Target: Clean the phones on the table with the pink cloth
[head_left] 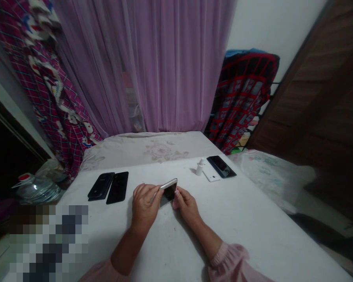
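My left hand [144,205] and my right hand [186,203] hold a dark smartphone with a silver edge [170,190] between them, tilted above a white table [238,227]. A thin pale strip [155,196] shows at my left fingers, but I cannot tell what it is. Left of my hands lie two black smartphones [100,186] [117,188], side by side. Beyond my hands, a black smartphone [221,166] lies partly on a white smartphone [211,175], next to a small white bottle [199,167].
Patterned bedding [153,150] lies behind the table, below a purple curtain [141,58]. A plastic water jug [38,188] stands low at the left, and a brown wooden door [308,74] stands at the right. A pixelated patch covers the lower left corner.
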Demonstrator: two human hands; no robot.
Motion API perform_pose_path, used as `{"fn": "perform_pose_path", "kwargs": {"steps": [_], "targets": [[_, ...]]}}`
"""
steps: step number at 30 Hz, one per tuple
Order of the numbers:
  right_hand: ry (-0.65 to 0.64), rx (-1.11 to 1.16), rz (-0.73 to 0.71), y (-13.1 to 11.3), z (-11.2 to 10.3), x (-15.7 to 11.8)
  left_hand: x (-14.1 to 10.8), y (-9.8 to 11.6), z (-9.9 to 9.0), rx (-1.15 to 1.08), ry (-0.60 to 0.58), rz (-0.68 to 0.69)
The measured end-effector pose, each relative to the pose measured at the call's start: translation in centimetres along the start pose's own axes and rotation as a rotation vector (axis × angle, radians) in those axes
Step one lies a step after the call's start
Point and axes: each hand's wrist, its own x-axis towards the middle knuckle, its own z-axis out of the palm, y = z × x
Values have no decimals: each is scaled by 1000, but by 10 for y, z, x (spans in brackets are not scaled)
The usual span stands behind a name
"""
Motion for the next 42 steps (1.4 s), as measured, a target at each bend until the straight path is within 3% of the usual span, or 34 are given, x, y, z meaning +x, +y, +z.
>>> {"fn": "perform_pose_path", "kwargs": {"steps": [3, 7, 13, 18, 25, 33, 37, 42], "targets": [[-19, -22, -11, -1, -1, 1, -3, -5, 0, -39, 50, -18], [-7, -138, -147, -9, -13, 13, -12, -18, 0, -114, 99, -70], [-166, -481, -531, -16, -50, 39, -30, -33, 6, -55, -127, -145], [-302, -607, -662, -10, -54, 40, -34, -23, 7, 40, -225, -86], [-290, -634, -664, -12, -48, 35, -33, -13, 11, 106, -265, -7], [-145, -669, -576, -28, -19, 10, -34, -13, 10, 144, -239, 74], [-132, -663, -540, -16, -35, 14, -34, -17, 11, 131, -216, 95], [-28, -643, -422, 6, -61, 16, -35, -20, 14, 98, -177, 105]]}}
